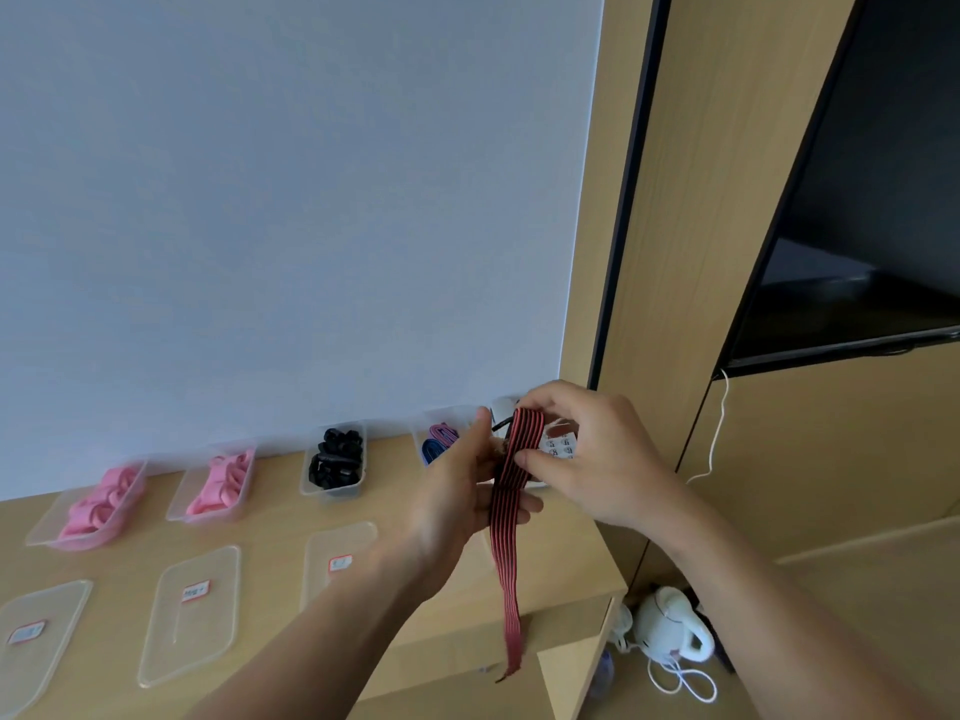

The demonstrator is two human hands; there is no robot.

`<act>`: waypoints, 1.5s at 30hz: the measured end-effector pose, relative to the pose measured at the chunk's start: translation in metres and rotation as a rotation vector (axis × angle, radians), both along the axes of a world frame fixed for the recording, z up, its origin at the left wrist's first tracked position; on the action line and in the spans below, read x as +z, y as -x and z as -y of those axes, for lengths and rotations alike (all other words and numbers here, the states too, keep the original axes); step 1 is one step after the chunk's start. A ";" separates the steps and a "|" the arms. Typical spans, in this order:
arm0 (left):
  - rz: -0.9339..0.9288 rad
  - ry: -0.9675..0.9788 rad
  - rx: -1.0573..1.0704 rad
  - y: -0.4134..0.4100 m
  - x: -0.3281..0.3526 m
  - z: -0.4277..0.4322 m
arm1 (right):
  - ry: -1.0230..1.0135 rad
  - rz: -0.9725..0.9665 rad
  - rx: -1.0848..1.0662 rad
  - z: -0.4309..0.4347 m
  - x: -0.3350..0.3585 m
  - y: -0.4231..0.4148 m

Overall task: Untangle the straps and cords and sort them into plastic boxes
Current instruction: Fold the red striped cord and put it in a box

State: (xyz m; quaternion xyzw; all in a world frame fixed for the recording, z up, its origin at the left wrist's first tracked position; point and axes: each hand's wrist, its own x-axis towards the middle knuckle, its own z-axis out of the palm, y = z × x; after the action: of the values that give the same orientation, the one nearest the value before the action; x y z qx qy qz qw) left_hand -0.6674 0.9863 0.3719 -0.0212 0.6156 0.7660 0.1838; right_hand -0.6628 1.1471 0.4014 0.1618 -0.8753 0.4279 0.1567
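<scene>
a: walk me along the far edge of the surface (270,522), starting at the left.

b: two clear boxes of pink straps come first, the left pink box (88,504) and the second pink box (215,483). then the black box (335,459), full of black pieces, and the blue box (439,441), holding blue and pink straps. three lids (189,610) lie flat nearer the near edge, each with a red-edged label.

a: and the strap being worked?

b: the striped strap (511,511), red and black, is held in the air above the right end of the surface, in no box. the left hand (467,491) grips it from the left, fingers curled behind it and thumb up. the right hand (587,459) pinches the top fold, thumb on the front face. the loose tail hangs down past the surface's right corner.

a: is it free?

b: i'd say not quite. a short black cord (501,423) pokes out beside the top fold, and i can't tell whether it's knotted in or only caught.

a: so how to do it well?

b: use the left hand as the anchor and let the right ease the fold open and slide the cord out, rather than tugging the tail. pulling would likely tighten any snag. it looks elastic, so it may spring when released. none of the boxes i can see holds stripes, and whatever stands behind the hands is hidden, so check before dropping it.
</scene>
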 end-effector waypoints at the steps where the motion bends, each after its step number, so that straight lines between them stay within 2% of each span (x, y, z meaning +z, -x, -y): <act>1: 0.002 0.026 -0.005 -0.001 0.000 -0.001 | 0.009 -0.030 -0.003 0.000 0.001 0.000; 7: 0.122 -0.021 -0.043 -0.004 0.004 0.004 | -0.052 -0.282 -0.064 0.006 -0.001 0.001; 13: 0.183 -0.203 -0.038 -0.006 0.012 0.013 | -0.132 -0.579 -0.039 0.018 -0.028 -0.004; 18: 0.208 -0.281 0.062 -0.005 0.020 0.023 | -0.241 -0.653 0.073 0.023 -0.052 -0.009; 21: 0.241 -0.325 0.098 -0.004 0.022 0.025 | -0.296 -0.616 0.129 0.026 -0.057 -0.013; 27: 0.196 -0.254 0.092 -0.007 0.015 0.012 | -0.144 -0.568 0.076 0.026 -0.042 -0.013; 30: 0.161 -0.168 0.103 -0.007 0.012 0.009 | -0.112 -0.298 0.036 0.024 -0.030 -0.012; 33: 0.141 -0.093 0.101 -0.007 0.012 0.006 | -0.133 -0.008 0.083 0.021 -0.023 -0.009; 36: 0.129 -0.037 0.113 -0.010 0.011 0.001 | -0.116 0.146 0.130 0.021 -0.020 -0.007; 40: 0.113 -0.034 0.107 -0.012 0.013 -0.002 | -0.071 0.175 0.105 0.022 -0.020 -0.007; 45: 0.086 -0.143 0.066 -0.009 0.014 0.010 | 0.099 0.121 0.112 0.019 -0.016 -0.006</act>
State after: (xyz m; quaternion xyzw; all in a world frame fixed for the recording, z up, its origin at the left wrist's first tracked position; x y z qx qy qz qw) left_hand -0.6586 0.9763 0.3864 -0.0611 0.5500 0.8120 0.1855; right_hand -0.6567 1.1279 0.3853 0.1761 -0.8506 0.4878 0.0871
